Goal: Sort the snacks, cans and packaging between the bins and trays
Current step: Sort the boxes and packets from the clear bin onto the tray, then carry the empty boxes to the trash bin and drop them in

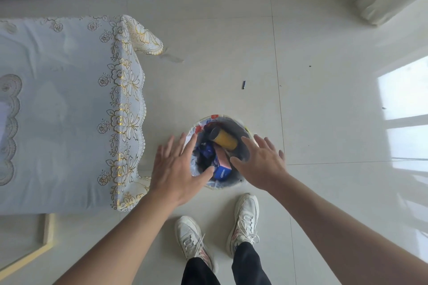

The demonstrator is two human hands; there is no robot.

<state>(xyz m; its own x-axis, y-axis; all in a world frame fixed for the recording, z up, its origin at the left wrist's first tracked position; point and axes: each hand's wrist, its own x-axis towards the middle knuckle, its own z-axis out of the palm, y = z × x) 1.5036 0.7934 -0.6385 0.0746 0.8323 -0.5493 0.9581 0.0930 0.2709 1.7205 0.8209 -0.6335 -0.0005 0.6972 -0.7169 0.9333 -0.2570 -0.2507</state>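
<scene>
Both hands are spread wide and hold nothing. The left hand (178, 169) is over the left side of the round bin (217, 116) on the floor (324, 122), and the right hand (259, 164) is over its right side. Inside the bin lie a yellow can (225, 139), a blue cookie pack (222, 172) and a pink box (221, 156). If the hands grab only the thin bag or one side, the bin could tip and the snacks could spill out.
</scene>
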